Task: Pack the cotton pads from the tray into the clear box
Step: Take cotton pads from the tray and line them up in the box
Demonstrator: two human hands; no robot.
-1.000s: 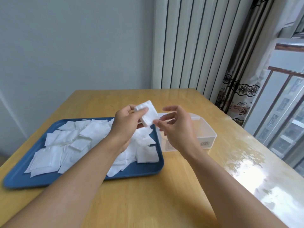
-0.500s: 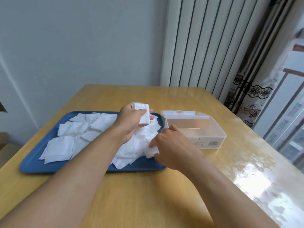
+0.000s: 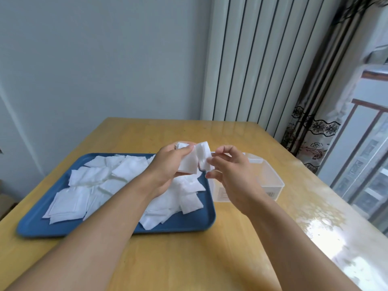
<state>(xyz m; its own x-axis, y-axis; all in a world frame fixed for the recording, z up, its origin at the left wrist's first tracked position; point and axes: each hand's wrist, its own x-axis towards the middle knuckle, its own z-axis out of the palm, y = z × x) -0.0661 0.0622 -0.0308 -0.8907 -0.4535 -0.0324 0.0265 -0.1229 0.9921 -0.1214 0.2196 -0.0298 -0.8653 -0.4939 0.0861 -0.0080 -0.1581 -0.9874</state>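
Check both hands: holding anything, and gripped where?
Left hand grips a small stack of cotton pads by its upper left end. Right hand pinches one pad at its lower right edge.

**Soft white cotton, blue plastic, varnished wood**

The cotton pads [image 3: 92,177] look soft and matt, a fibrous white with faint stitched borders, heaped loosely in the tray [image 3: 184,224]. The tray reads as smooth blue plastic with a dull sheen along its rounded rim. At 3 o'clock from it, the clear box [image 3: 273,183] is thin, see-through plastic, slightly frosted, with a paper barcode label on its near wall. The table [image 3: 189,259] is pale wood with a glossy varnish; toward 4 o'clock it mirrors window light in bright patches. At 1 o'clock, the curtain [image 3: 315,131] is woven cloth with a dark lace-like floral trim. The wall [image 3: 105,59] is matt paint.
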